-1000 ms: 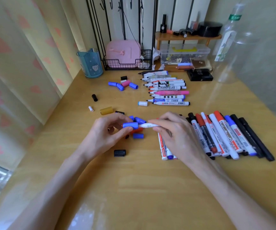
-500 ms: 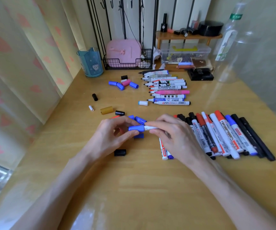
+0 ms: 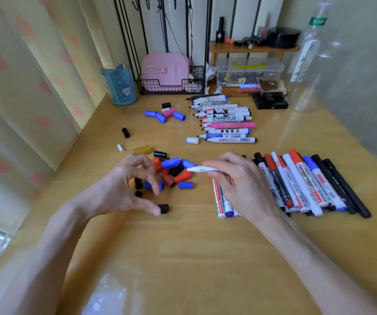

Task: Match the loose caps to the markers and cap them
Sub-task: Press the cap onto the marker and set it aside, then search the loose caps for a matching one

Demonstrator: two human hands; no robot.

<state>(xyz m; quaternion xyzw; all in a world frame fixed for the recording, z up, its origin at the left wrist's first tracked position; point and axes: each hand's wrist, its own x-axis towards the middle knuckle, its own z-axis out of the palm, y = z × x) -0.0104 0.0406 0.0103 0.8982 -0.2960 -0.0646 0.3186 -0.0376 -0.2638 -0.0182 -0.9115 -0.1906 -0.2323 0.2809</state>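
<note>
Two hands meet over a wooden table (image 3: pixel 183 258). The right hand (image 3: pixel 242 187) pinches a white marker (image 3: pixel 203 169) between thumb and curled fingers, holding it roughly level with its bare tip pointing left toward a pile of loose caps (image 3: pixel 173 176) — red, blue and black ones jumbled together near the middle of the table. The left hand (image 3: pixel 128 189) hovers over the left edge of that pile with its fingers spread and arched, gripping nothing that shows. Its index fingertip lies over a blue cap (image 3: pixel 147 185), and its thumb tip is right beside a lone black cap (image 3: pixel 164 208), though whether the two touch cannot be told. To the right of the right hand, a row of capped markers (image 3: pixel 307 185) lies side by side, with red, blue and black caps at the far ends. A few more markers (image 3: pixel 222 201) lie partly under the right hand itself. Farther back, a second group of markers (image 3: pixel 226 120) lies stacked in a column, bare tips pointing left, a pink marker (image 3: pixel 230 125) among them. Left of that group sits a small cluster of blue and pink caps (image 3: pixel 164 114), and a white cap (image 3: pixel 192 140) lies just beside the nearest tips. Scattered apart toward the left edge are a yellowish cap (image 3: pixel 142 150), a tiny white cap (image 3: pixel 120 147) and another black cap (image 3: pixel 125 132). Against the back stand a blue cup (image 3: pixel 120 85) and a wire basket (image 3: pixel 171 87).
</note>
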